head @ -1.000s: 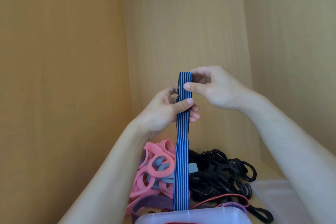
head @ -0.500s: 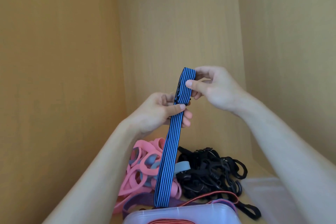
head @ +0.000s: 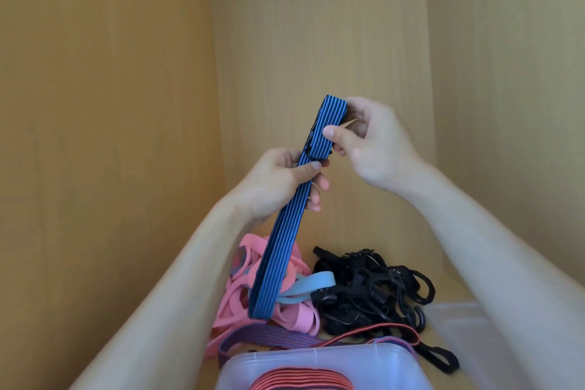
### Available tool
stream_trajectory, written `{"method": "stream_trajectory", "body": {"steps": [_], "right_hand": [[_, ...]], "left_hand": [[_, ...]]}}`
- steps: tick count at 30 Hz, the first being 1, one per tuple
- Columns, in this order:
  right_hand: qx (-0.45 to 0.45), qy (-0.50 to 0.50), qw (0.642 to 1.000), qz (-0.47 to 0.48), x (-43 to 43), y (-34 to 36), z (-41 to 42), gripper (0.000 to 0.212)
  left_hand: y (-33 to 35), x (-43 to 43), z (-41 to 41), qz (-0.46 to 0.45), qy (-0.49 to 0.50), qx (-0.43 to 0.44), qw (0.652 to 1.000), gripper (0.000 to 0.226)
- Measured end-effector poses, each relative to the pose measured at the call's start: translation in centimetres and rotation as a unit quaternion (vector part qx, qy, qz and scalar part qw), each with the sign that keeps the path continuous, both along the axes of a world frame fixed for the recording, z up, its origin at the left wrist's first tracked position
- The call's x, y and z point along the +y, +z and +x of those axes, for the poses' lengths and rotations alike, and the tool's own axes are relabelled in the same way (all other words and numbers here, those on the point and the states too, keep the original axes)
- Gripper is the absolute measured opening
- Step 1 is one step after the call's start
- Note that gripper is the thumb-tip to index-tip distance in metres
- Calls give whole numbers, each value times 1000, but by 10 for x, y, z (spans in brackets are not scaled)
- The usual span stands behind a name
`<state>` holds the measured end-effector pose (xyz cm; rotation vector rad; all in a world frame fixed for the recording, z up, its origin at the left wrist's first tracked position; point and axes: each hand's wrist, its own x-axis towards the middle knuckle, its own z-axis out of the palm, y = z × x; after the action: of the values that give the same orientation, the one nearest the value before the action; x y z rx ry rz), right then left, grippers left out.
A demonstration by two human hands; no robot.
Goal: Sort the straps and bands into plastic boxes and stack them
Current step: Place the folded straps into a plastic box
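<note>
Above a far heap of pink bands [head: 253,298] and black straps [head: 364,288], left hand [head: 278,184] and right hand [head: 373,142] are pinching a blue striped strap [head: 285,231], fingers [head: 332,133] grasping it.

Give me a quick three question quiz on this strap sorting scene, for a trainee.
1. True or false: the left hand and right hand both hold the blue strap.
2. Fill in: the pink bands lie to the ___ of the black straps.
3. What lies in the box? A: red strap. B: pink bands. C: black straps.
Key: 1 true; 2 left; 3 A.
</note>
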<state>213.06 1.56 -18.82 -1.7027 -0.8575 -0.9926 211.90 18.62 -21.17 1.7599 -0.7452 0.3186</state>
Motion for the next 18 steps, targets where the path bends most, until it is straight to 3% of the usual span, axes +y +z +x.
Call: {"method": "stream_trajectory", "body": {"steps": [4, 10, 18], "right_hand": [[-91, -65, 994, 9, 4, -1, -2, 29], [-113, -60, 991, -48, 12, -8, -3, 34], [-120, -23, 988, -100, 17, -12, -8, 32]], "left_hand": [[1, -2, -2, -53, -55, 51, 996, 26], [3, 4, -10, -80, -168, 109, 976, 37], [7, 8, -8, -106, -122, 82, 984, 45]]}}
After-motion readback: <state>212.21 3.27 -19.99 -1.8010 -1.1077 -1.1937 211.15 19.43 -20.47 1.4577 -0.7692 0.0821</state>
